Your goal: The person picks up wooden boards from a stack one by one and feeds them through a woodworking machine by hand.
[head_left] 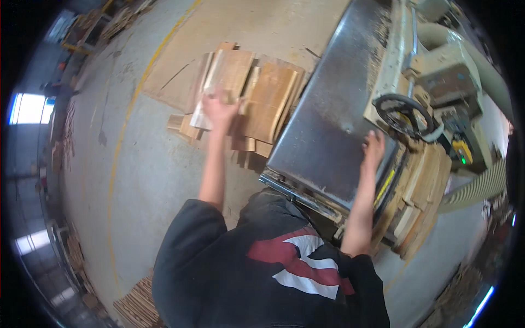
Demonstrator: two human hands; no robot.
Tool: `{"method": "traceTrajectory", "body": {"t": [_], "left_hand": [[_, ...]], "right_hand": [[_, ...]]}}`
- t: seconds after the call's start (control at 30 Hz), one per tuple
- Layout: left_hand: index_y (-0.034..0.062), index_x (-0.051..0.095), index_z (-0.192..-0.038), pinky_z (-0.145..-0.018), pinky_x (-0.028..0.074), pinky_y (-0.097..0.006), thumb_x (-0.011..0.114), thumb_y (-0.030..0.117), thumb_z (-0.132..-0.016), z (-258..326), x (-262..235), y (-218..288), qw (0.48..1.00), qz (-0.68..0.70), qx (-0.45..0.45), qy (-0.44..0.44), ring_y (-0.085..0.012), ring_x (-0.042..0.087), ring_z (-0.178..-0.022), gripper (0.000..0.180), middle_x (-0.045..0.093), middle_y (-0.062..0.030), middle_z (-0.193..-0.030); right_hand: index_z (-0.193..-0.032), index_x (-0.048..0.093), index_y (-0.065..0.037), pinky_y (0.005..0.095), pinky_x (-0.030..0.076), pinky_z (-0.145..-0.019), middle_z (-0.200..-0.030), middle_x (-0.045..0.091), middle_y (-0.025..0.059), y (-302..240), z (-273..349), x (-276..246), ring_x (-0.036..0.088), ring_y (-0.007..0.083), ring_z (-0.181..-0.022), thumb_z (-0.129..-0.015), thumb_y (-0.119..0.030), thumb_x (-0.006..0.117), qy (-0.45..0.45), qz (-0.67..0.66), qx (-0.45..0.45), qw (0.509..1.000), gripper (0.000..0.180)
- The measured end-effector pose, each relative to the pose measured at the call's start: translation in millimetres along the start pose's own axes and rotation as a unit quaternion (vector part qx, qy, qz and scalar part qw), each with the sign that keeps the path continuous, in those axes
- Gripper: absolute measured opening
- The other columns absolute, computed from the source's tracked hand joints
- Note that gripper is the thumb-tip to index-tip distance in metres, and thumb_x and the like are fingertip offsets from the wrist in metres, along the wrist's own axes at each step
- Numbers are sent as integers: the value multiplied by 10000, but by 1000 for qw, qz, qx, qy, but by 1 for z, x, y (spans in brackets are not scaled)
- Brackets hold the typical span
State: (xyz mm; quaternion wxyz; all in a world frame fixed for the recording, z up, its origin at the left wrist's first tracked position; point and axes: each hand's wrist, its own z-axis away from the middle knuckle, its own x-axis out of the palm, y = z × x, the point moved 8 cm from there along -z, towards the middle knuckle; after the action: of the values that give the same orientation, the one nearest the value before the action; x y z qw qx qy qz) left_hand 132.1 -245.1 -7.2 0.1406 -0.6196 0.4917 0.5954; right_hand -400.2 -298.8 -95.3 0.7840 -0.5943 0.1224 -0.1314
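Boards (pixel 270 101) lie in an uneven pile just left of the machine table (pixel 322 126), some overlapping at odd angles. Over the near part of its pale left-hand board, the left hand (pixel 220 111) has its fingers spread wide; blur hides whether they touch wood. A sound grip here would likely take one board by both long edges, clear of its neighbours, since a loose pile could slide and pinch fingertips. Checking edges for splinters seems wise with bare skin.

The right hand (pixel 373 147) is at the table's right side, fingers loosely bent with a narrow gap and apparently nothing in them; I cannot tell whether they touch the metal. It would do best well clear of the machine body beside the handwheel (pixel 411 116). Farther out, more planks (pixel 421 186) lie right of the table, near a ribbed hose (pixel 481 186).
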Motion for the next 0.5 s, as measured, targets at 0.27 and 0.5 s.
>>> {"method": "traceTrajectory", "body": {"t": [0.27,0.5], "left_hand": [[141,400,-1490,-1142,166,-596,700,796,-579,-18,11,-64,990,-83,-56,-100,-510,219,-1398,1161,259,-360,-1481],[168,613,-1317,-1102,278,-527,731,746,-613,13,24,-29,989,-111,-61,-76,-443,363,-1322,918,402,-282,-1399]], "right_hand": [[-1042,627,-43,254,442,-569,-719,590,66,-301,248,89,520,118,-610,-982,-171,594,-504,-379,-303,714,145],[-1387,493,-179,531,257,-1133,-1594,155,175,-287,221,25,217,370,-1439,-964,-635,382,-479,-515,-264,660,631]]}}
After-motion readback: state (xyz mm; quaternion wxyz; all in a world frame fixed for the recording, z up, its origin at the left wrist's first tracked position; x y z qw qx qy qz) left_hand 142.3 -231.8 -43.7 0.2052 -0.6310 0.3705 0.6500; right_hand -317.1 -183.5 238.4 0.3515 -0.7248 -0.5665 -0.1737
